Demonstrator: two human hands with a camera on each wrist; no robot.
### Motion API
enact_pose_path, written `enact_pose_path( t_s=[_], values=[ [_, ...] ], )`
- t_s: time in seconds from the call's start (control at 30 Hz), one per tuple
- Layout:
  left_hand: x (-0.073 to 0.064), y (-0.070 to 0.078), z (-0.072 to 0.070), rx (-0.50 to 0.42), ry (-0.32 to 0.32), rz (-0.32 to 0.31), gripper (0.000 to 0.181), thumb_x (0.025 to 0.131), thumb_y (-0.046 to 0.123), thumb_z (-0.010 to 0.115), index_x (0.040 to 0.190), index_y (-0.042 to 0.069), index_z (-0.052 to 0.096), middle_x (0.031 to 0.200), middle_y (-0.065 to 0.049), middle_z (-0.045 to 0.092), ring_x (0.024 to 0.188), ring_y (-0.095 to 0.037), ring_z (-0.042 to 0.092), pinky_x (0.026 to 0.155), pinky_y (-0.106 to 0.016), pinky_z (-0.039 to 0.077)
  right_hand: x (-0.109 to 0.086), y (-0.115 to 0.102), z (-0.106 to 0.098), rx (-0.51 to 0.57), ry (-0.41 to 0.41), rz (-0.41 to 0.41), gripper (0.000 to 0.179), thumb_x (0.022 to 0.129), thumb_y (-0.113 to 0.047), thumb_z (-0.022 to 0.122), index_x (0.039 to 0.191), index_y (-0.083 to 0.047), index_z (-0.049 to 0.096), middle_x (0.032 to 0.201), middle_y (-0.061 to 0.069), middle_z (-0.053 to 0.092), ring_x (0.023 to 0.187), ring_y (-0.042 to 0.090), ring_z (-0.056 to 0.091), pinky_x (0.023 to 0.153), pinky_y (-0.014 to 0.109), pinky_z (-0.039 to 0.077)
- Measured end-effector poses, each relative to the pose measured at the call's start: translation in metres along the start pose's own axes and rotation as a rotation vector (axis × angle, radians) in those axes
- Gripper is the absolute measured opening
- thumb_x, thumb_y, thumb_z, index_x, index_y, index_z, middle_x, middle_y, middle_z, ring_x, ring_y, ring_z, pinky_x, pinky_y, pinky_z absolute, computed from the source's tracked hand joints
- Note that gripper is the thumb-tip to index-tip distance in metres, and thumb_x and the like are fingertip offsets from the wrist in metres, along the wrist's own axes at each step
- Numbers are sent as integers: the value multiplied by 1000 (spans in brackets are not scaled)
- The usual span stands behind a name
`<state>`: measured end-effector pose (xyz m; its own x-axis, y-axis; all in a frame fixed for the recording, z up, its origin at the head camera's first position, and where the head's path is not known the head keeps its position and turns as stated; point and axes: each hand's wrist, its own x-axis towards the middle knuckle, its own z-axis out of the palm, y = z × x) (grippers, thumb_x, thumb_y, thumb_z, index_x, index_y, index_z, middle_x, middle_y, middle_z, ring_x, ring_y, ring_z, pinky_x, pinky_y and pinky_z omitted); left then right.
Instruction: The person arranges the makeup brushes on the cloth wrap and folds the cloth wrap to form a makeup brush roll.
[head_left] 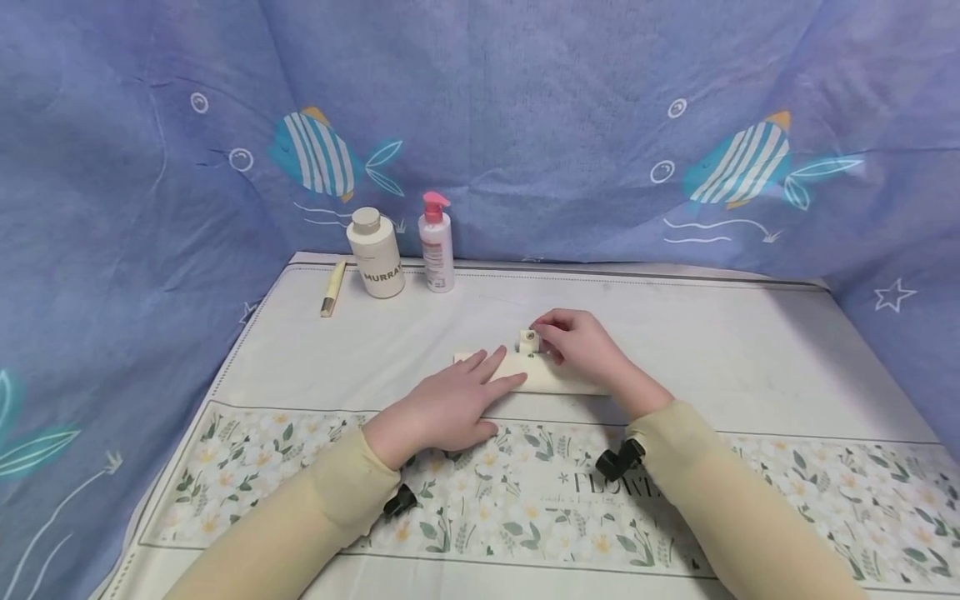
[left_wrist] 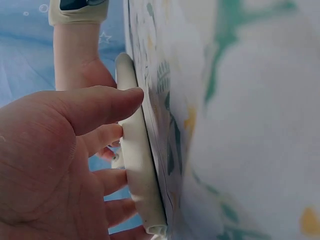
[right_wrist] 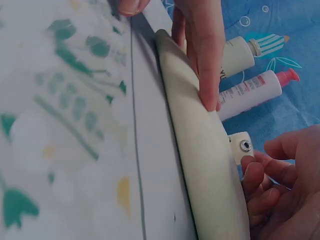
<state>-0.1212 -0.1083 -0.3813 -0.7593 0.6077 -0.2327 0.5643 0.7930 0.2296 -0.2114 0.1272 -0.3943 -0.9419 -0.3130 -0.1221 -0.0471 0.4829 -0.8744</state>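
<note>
A long cream roll (head_left: pixel 562 382), smooth and soft-looking, lies across the table with a narrow strap (head_left: pixel 528 342) standing up from its far side. Near the strap's end sits a round metal snap (right_wrist: pixel 245 145); a small snap part also shows on the roll itself. My left hand (head_left: pixel 457 404) rests over the roll's left part, fingers spread and straight, thumb toward the near side. With its thumb and fingertips, my right hand (head_left: pixel 581 343) pinches the strap at its right edge. Seen from the left wrist, the roll (left_wrist: pixel 142 165) shows layered folds at its end.
Behind the hands stand a cream bottle (head_left: pixel 378 258) marked MURRAY and a white pump bottle (head_left: pixel 437 254) with a pink top. Left of them lies a pale yellow tube (head_left: pixel 333 287). A flower-printed tablecloth (head_left: pixel 300 492) covers the table; a blue fish-patterned curtain (head_left: pixel 525 150) hangs behind.
</note>
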Motion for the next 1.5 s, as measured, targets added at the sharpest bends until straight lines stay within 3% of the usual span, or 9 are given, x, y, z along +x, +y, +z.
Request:
enact_pose_path(
  t_s=[0.23, 0.47, 0.6, 1.1, 1.5],
  values=[
    [0, 1, 0, -15, -4, 7, 71, 101, 37, 61, 164, 34, 28, 175, -10, 5, 159, -36, 16, 125, -52, 28, 2, 3, 2, -27, -13, -7, 17, 101, -21, 66, 99, -7, 73, 72, 4, 62, 64, 17, 56, 63, 27, 48],
    [0, 0, 0, -23, -5, -8, 72, 101, 38, 61, 164, 34, 27, 175, -9, 4, 159, -36, 15, 125, -53, 28, 0, 3, -2, -80, -72, 3, 17, 100, -22, 66, 106, -12, 79, 75, 1, 66, 65, 16, 55, 63, 28, 47],
    [-1, 1, -1, -24, -2, -12, 72, 100, 38, 62, 164, 34, 28, 175, -9, 5, 159, -35, 16, 125, -53, 29, 0, 3, -3, -134, -91, -7, 15, 98, -26, 70, 102, -15, 81, 77, -1, 69, 65, 16, 56, 65, 30, 46],
    [-1, 2, -1, -17, 15, -3, 73, 100, 38, 63, 164, 34, 29, 175, -10, 5, 159, -36, 18, 124, -53, 30, -2, 6, -2, -182, -74, -40, 14, 98, -24, 70, 95, -16, 81, 84, -1, 73, 69, 17, 53, 66, 30, 44],
    [-2, 3, -1, 7, 9, -6, 72, 101, 38, 63, 164, 32, 28, 174, -11, 5, 158, -37, 19, 124, -54, 30, -7, 6, 2, -181, -67, -63, 13, 98, -24, 71, 90, -16, 77, 85, -1, 70, 79, 19, 55, 76, 34, 44]
  ],
)
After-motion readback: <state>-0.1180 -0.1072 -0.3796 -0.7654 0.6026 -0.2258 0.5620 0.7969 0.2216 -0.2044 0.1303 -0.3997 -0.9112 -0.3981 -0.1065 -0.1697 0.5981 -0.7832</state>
